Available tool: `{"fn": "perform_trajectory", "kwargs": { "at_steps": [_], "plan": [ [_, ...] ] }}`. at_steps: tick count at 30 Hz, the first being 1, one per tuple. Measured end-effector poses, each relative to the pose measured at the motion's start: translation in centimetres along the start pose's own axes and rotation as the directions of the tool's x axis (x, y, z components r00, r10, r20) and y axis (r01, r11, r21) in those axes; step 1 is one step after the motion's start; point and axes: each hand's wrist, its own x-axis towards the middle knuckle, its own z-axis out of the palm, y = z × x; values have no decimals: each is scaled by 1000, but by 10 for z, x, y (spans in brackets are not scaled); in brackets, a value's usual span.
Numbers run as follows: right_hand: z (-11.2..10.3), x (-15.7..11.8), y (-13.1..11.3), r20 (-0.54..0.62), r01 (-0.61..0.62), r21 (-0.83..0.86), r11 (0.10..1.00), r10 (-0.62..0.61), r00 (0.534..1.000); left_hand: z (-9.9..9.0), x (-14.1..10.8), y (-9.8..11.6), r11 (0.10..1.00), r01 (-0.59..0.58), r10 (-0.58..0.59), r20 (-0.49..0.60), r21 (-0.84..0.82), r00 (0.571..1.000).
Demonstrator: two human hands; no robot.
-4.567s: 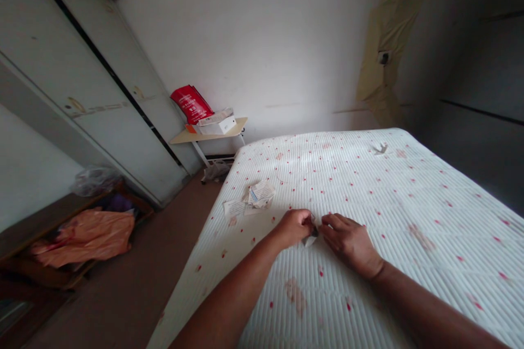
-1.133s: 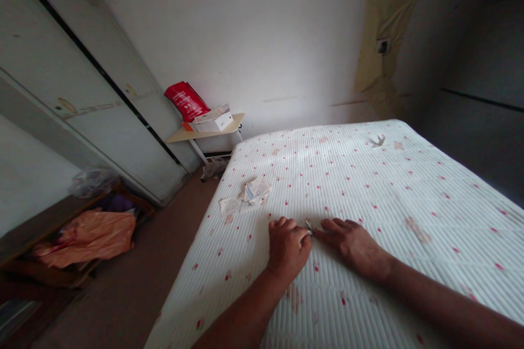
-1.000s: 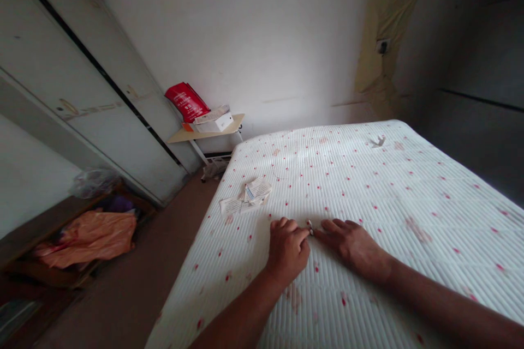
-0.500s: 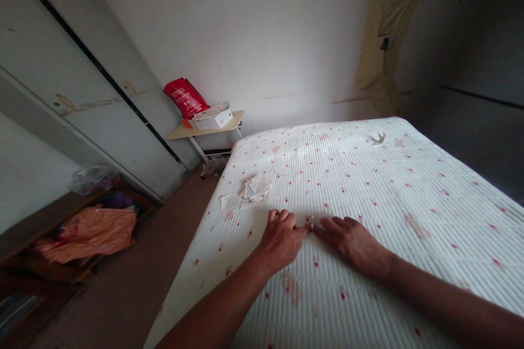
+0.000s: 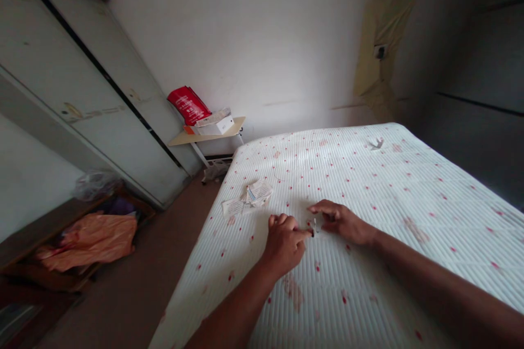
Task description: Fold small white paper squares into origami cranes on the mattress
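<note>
My left hand (image 5: 285,242) rests on the bed with most fingers curled. Its extended finger and thumb meet the base of a small, thin white piece (image 5: 315,226) that stands up with a dark lower end; its kind is too small to make out. Just to the right, my right hand (image 5: 341,221) hovers with thumb and fingers apart, close to the piece but holding nothing. Beyond my left hand lie several printed paper scraps (image 5: 258,192) on the white, red-dotted mattress (image 5: 368,283).
A crumpled white scrap (image 5: 376,144) lies at the mattress's far right. Past the far left corner, a small table (image 5: 184,137) bears a red bag (image 5: 188,104) and a white box (image 5: 219,125). An orange plastic bag (image 5: 90,242) sits on a low wooden shelf beside the wardrobe (image 5: 102,103).
My right hand has lifted away from the small white piece, and its fingers have spread. My left hand stays at the piece. The view has shifted slightly.
</note>
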Motion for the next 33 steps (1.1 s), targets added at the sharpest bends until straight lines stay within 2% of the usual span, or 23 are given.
{"fn": "perform_trajectory", "kwargs": {
  "at_steps": [4,8,12,20,26,33],
  "plan": [
    [6,8,-4,127,-42,23,999,38,991,2,2,4,997,34,-36,-30,-66,999],
    [8,7,-9,117,-110,50,993,103,988,3,8,12,986,99,-114,-110,-136,987],
    [9,6,-10,121,-93,28,995,89,989,8,14,18,972,154,-186,-175,-179,967],
    [11,7,-12,193,56,-195,979,-18,981,14,13,15,961,196,-223,-130,-195,966],
    [10,8,-8,193,39,-246,968,10,981,17,15,12,963,207,-230,-130,-170,964],
    [11,7,-9,159,-2,-198,980,34,987,22,14,10,965,217,-236,-127,-148,963]
  ]
}}
